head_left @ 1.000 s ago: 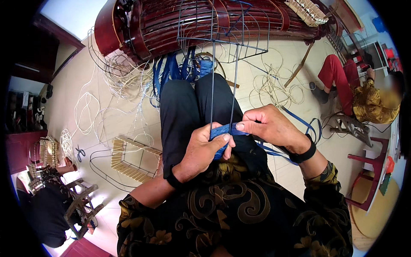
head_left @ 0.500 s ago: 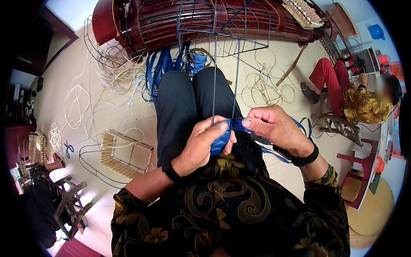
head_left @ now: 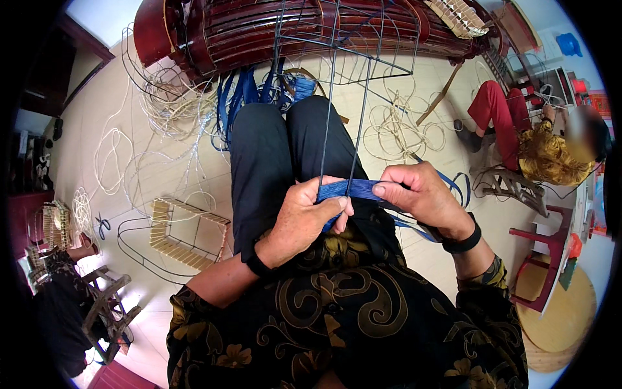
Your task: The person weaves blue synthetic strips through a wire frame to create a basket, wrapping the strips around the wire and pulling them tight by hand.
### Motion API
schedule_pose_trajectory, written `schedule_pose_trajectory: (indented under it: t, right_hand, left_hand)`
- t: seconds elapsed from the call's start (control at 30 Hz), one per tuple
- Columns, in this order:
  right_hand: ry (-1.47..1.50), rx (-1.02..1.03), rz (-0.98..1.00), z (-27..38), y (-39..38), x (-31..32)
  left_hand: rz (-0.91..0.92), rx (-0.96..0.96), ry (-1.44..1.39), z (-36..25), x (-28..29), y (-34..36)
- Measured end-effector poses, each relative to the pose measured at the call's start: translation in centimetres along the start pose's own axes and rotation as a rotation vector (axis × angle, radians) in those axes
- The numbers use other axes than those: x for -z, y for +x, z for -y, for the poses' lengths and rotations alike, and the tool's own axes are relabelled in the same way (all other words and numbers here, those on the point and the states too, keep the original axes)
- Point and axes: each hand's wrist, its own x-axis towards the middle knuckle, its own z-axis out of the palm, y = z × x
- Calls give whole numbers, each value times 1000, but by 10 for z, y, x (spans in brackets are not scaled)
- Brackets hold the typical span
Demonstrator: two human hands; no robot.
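Observation:
A flat blue strap [head_left: 361, 188] crosses the two long rods of a dark wire frame [head_left: 328, 123] above my lap. My left hand [head_left: 303, 211] is closed around the near end of the rods, pinching the blue band where it wraps them. With thumb and forefinger, my right hand [head_left: 418, 194] grips the strap's other part to the right of the rods and holds it stretched. The strap's tail hangs below my right hand. The frame's far part, a cage of thin wires, reaches toward the wooden bench.
A dark red slatted bench [head_left: 240, 35] stands ahead, with blue straps [head_left: 243, 97] and pale cord coils [head_left: 175, 104] before it. A partly wrapped frame [head_left: 189, 233] and scissors [head_left: 103, 225] lie on the floor at left. A seated person [head_left: 547, 142] is at right, another at lower left.
The strap now lies flatter and longer across both rods. My right hand has shifted slightly right, and my left thumb has moved lower on the band.

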Motion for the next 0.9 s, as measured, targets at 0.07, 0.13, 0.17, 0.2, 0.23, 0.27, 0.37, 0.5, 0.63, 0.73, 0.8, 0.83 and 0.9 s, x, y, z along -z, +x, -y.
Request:
schedule_pose_trajectory:
  t: [0.07,0.13,0.17,0.2,0.23,0.27,0.37,0.5,0.63,0.73,0.8,0.83,0.9]
  right_hand:
    - [25,-13,24,-1,2,4]
    - [19,-3,53,-3,4,9]
    - [37,-19,58,-3,5,10]
    - [54,-35,65,-4,5,11]
    - [72,-52,71,-4,4,12]
    - [83,-50,67,-7,3,12]
    - [107,-37,42,-10,4,11]
    - [110,-41,14,2,4,10]
    - [154,-95,99,30,10,13]
    - [292,-131,169,37,23,8]
    - [398,-193,184,40,32,7]
    - [407,-162,213,36,38,8]
    - [442,-203,189,36,45,5]
  left_hand:
    - [6,-6,-65,4,1,-1]
    - [11,-15,-104,5,0,0]
    - [10,-23,-110,4,-1,1]
    - [7,-30,-116,4,-2,1]
    - [8,-27,-114,5,-2,1]
    - [8,-25,-112,6,-2,2]
    - [9,-34,-100,3,-2,4]
    - [-19,-18,-103,2,-6,6]
    - [-31,-9,-155,-3,-10,6]
    - [-6,-49,-44,1,-11,10]
    - [10,-52,-42,3,-10,11]
    - [8,-55,-38,3,-11,10]
    - [27,-51,-46,1,-12,9]
